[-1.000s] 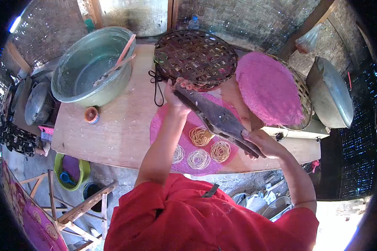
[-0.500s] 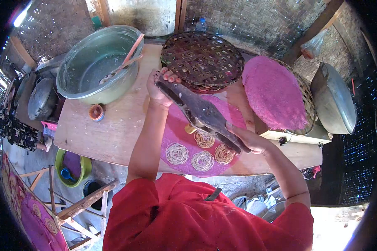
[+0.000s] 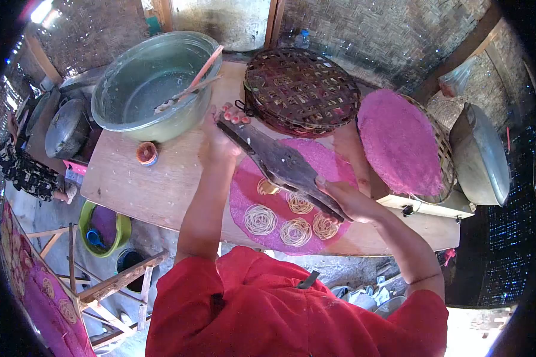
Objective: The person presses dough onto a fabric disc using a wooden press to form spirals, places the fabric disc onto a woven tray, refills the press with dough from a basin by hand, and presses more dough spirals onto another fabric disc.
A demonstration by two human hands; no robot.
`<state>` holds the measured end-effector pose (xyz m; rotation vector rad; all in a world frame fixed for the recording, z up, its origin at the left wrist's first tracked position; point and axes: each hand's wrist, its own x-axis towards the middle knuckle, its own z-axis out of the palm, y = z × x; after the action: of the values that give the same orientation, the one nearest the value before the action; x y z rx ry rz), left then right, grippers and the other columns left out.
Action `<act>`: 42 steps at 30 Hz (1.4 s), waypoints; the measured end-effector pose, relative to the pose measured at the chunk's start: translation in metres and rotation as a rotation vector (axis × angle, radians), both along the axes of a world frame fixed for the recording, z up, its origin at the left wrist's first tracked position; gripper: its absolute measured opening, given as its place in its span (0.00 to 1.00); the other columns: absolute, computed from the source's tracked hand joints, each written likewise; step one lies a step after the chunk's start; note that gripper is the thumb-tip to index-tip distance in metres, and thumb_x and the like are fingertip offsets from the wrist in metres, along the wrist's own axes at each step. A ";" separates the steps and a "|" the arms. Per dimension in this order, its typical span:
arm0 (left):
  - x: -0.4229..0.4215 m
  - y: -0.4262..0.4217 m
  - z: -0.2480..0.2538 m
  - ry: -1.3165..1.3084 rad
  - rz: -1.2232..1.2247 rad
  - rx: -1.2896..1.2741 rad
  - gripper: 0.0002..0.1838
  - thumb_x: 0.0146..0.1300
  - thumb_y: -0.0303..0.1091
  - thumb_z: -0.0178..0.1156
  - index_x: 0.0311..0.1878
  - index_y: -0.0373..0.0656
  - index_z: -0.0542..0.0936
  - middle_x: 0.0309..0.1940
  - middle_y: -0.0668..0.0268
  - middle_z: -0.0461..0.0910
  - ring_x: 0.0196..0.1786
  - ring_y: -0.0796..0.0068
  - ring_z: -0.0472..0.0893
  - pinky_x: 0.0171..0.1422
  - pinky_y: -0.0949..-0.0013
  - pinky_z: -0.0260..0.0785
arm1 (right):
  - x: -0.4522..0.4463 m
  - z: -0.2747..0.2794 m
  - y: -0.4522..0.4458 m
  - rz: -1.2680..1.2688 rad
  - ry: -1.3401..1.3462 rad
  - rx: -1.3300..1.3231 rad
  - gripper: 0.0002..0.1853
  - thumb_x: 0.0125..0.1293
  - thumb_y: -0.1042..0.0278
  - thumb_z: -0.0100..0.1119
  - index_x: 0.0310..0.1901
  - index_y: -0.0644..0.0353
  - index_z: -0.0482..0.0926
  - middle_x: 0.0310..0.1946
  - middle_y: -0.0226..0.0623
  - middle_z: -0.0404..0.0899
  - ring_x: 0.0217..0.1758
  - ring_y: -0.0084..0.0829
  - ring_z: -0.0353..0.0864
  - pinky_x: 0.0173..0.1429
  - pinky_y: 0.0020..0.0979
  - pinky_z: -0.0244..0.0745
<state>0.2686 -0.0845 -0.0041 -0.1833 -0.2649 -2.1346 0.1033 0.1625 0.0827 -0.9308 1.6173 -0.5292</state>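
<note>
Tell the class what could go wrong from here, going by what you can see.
The left hand and right hand hold the slanting dark press over the noodle-like nests; if it dips, it might crush one.

The pink mat reaches the front edge of the table, near the red shirt in view, so a brush could shift the nests.

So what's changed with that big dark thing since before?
The left hand and right hand moved the long dark tool leftward over the pink mat; the yellow piece beneath it shifted left too. Neither hand let go, and the four pale coils stayed put.
</note>
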 end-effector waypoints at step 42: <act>-0.152 0.087 -0.016 -0.030 -0.221 0.250 0.20 0.64 0.52 0.38 0.19 0.53 0.61 0.10 0.75 0.57 0.16 0.76 0.62 0.27 0.68 0.60 | -0.080 0.017 0.098 -0.261 0.181 0.152 0.35 0.64 0.28 0.34 0.33 0.59 0.72 0.16 0.29 0.71 0.15 0.20 0.68 0.19 0.24 0.64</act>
<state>0.1163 0.0028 -0.0203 -0.0355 0.0073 -2.3680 0.0235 0.2609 0.0992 -0.6737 1.9302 -0.5019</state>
